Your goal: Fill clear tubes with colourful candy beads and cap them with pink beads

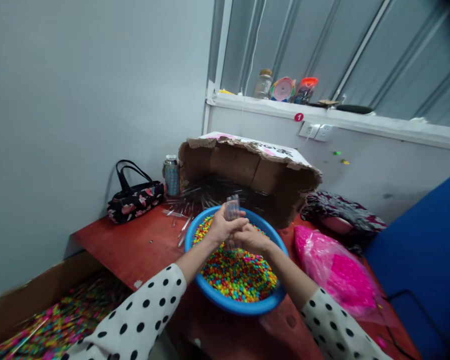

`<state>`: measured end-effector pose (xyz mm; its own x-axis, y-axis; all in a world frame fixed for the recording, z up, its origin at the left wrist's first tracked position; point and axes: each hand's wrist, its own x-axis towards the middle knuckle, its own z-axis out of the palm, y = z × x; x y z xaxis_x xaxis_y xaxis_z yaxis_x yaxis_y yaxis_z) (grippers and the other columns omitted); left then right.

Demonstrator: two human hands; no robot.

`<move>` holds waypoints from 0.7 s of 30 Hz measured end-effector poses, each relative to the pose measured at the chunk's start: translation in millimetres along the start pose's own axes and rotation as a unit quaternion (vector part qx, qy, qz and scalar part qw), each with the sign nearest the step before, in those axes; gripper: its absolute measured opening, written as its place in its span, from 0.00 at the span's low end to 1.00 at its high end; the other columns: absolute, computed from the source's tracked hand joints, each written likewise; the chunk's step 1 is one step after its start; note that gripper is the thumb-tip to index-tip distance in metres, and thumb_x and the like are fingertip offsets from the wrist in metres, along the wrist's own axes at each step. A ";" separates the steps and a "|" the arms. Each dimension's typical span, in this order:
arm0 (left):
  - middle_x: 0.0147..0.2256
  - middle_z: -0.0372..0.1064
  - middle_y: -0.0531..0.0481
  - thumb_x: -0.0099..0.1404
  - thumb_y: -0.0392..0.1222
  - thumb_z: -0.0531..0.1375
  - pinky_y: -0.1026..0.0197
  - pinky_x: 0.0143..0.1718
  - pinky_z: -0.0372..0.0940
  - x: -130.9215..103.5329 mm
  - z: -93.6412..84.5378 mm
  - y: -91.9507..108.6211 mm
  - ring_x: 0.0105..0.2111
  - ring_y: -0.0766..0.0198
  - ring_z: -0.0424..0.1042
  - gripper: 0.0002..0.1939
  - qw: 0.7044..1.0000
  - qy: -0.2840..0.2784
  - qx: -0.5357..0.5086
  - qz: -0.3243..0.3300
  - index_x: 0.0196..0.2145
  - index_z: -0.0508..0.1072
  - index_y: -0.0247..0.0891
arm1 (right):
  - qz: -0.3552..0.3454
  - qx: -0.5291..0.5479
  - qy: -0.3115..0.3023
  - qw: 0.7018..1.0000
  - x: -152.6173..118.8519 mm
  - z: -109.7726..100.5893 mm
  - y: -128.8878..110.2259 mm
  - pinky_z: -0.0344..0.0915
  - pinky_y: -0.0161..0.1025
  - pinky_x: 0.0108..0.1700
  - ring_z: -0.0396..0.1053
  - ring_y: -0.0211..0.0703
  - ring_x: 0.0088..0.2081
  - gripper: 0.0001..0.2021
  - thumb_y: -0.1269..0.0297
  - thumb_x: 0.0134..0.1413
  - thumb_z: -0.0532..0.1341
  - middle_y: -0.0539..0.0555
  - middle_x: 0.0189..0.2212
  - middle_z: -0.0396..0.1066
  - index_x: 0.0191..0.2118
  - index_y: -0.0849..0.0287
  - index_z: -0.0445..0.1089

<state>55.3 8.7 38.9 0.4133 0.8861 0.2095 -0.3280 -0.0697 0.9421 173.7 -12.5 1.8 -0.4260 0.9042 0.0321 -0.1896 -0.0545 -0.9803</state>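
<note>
Nearest, polka-dot sleeves point(146, 315) are reaching in over the near edge of the red table point(127, 250), inside which a blue basin point(240, 306) is holding small multicoloured pieces point(240, 277). Above these, the left hand point(222, 227) is curling its fingers narrowly round a bundle of clear tubes point(232, 207); the right hand point(253, 239) is meeting the bundle lower down, though how its fingertips are gripping I cannot tell. Handling them well is probably calling for keeping the bundle within the basin's rim, the tube ends level, and the squeeze gentle, since thin plastic could be slipping or flexing. Toward the right edge, a bright pink sack point(337, 272) is lying clear of the right forearm. Farther back, loose tubes point(185, 207) are spilling from a torn carton point(236, 167) at the back edge, so elbows should be staying low and unhurried.
</note>
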 end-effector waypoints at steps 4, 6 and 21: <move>0.31 0.71 0.50 0.47 0.37 0.68 0.63 0.34 0.66 2.8 0.8 -2.6 0.30 0.66 0.70 0.27 0.999 -0.025 0.005 0.036 0.45 0.65 0.35 | -0.025 -0.066 0.031 0.997 -5.2 1.4 -6.4 0.64 0.32 0.32 0.66 0.33 0.28 0.10 0.65 0.44 0.64 0.49 0.26 0.67 0.33 0.63 0.66; 0.31 0.70 0.51 0.49 0.38 0.67 0.64 0.32 0.66 4.2 3.5 -4.4 0.30 0.66 0.70 0.25 0.998 -0.040 0.005 0.041 0.45 0.65 0.36 | -0.039 -0.090 0.038 0.995 -11.3 1.7 -11.7 0.65 0.33 0.34 0.65 0.34 0.30 0.13 0.64 0.43 0.65 0.50 0.28 0.67 0.36 0.62 0.66; 0.25 0.66 0.58 0.41 0.35 0.69 0.60 0.25 0.69 4.2 93.4 -17.8 0.22 0.65 0.71 0.30 0.974 0.064 -0.184 -0.112 0.41 0.61 0.40 | -0.111 -0.418 0.370 0.822 -135.1 -0.7 -22.9 0.63 0.35 0.32 0.68 0.40 0.30 0.09 0.58 0.52 0.60 0.52 0.30 0.71 0.35 0.57 0.68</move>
<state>142.2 -29.2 47.4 0.4074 0.9120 -0.0475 -0.5336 0.2799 0.7981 236.2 -133.1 19.7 0.2514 0.8791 0.4049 0.6155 0.1776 -0.7679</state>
